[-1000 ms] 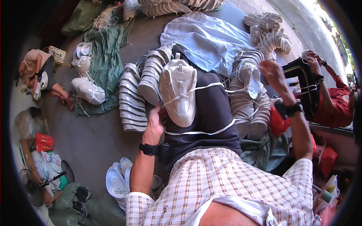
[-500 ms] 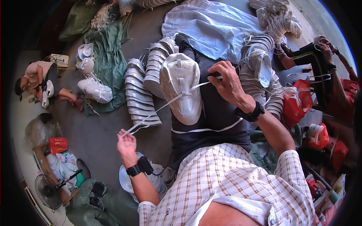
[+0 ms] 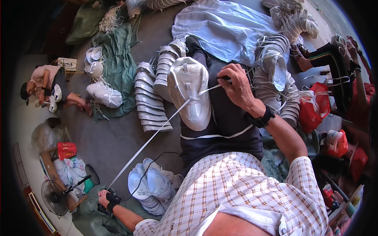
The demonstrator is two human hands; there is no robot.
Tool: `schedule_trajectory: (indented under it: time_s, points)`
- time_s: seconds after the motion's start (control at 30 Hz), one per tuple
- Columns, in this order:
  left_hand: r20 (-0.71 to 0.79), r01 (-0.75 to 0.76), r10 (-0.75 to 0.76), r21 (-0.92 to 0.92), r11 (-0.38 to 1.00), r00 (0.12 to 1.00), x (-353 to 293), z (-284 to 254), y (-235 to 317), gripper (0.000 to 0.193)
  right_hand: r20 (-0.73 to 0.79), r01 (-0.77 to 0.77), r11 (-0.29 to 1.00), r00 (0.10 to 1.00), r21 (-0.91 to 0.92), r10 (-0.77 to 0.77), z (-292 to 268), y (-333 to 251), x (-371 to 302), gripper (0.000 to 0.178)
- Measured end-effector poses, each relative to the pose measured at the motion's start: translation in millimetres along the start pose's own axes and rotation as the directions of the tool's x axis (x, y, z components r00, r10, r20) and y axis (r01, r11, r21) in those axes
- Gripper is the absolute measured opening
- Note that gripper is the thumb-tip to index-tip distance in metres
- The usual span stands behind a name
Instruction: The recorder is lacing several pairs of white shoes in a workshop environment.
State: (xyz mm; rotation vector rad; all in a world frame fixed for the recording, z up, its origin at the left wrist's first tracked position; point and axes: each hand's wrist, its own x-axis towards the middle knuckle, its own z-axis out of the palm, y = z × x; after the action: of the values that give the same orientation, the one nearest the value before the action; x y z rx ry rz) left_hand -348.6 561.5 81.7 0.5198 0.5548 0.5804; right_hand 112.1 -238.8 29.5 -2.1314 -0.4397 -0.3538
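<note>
A white sneaker (image 3: 190, 84) lies on my dark-trousered thighs, its toe toward me. The white shoelace (image 3: 173, 116) runs across the sneaker and is drawn out to both sides. Low on the left, my left hand (image 3: 104, 198) is closed on the long, taut end of the lace, far from the shoe. My right hand (image 3: 237, 84) pinches the short end between thumb and fingers, just right of the sneaker. A loose white cord (image 3: 216, 137) lies across my lap.
Stacks of nested white shoes (image 3: 151, 98) stand left of my legs, with more shoes (image 3: 271, 67) at right and pale shoes (image 3: 151, 185) at lower left. A fan (image 3: 54, 198), red bag (image 3: 314, 106) and blue-white sheet (image 3: 224, 29) lie around. People sit at both sides.
My left hand has swung down and left, pulling the lace into a long straight line. My right hand and the sneaker stay nearly in place.
</note>
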Motion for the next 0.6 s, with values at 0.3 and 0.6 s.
schedule_trajectory:
  time_s: [0.3, 0.6]
  points:
    - [0.359, 0.297, -0.424, 0.356, 0.886, 0.832, -21, 66, 34, 0.015, 0.039, 0.034, 0.998, 0.999, 0.043, -0.036, 7, -12, 5, 0.02]
    - [0.12, 0.362, -0.527, 0.599, 0.714, 0.841, -29, 350, -386, 0.021, 0.192, 0.125, 0.947, 0.963, 0.296, -0.187, 12, -79, 0, 0.024]
